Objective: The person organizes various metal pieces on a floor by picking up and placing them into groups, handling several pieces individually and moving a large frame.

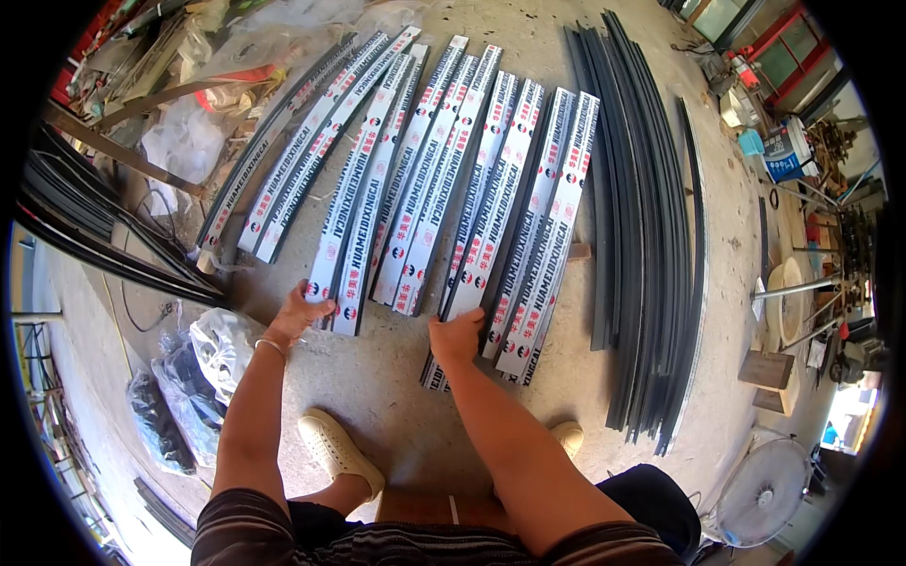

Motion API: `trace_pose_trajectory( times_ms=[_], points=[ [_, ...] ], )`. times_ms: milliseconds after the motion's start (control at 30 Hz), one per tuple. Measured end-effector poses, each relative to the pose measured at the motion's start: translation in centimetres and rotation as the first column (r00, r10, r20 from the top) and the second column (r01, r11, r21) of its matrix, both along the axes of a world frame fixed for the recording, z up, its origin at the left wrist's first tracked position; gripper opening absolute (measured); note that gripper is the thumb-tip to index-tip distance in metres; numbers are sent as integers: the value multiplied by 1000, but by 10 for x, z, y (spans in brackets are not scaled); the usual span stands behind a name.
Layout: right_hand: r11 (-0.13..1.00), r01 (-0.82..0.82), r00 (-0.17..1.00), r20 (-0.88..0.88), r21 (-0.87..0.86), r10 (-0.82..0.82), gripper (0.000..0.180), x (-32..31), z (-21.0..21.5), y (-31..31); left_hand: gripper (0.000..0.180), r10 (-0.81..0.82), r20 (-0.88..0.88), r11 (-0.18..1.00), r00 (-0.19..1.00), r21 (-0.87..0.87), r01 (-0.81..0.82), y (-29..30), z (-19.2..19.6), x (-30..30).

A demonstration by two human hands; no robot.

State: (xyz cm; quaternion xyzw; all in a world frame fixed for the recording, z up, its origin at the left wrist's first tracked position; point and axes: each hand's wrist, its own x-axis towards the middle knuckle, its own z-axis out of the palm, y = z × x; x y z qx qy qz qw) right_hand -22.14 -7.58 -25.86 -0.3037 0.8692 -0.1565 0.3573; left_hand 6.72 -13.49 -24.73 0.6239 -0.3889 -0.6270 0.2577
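Long straight profile strips, wrapped in white film with black and red print, lie side by side on the concrete floor in front of me. At the near end of one wrapped strip (330, 257), my left hand (300, 311) is closed, with its thumb along the end. My right hand (457, 334) is closed around another wrapped strip (477, 269), farther right and close to its near end. Between my hands lies a further group of wrapped strips (415, 255). Other wrapped strips (557, 236) lie just right of my right hand. The undersides of my fingers are hidden.
A bundle of dark bare strips (642, 245) lies to the right. Left are black bent strips (85, 217) and clear plastic bags (193, 377) with dark contents. A round fan (763, 492) stands at lower right. My shoes (338, 451) are near the strips' ends.
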Motion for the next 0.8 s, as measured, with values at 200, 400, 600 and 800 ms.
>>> trace_pose_trajectory(
  times_ms=[200,400,600,800],
  points=[
    [1000,-15,1000,-16,-24,14,66,5,-1,0,64,118,275,989,954,-115,-90,-9,-24,54],
    [1000,3,997,-81,6,-3,66,-4,-2,0,40,488,862,809,139,-506,298,-11,20,-12],
    [1000,-10,999,-48,20,10,67,5,3,0,56,8,764,813,645,-380,442,-24,-32,-77],
    [1000,11,1000,27,-9,-10,69,0,1,0,70,-180,772,950,610,-24,312,-59,-7,-100]
  ],
)
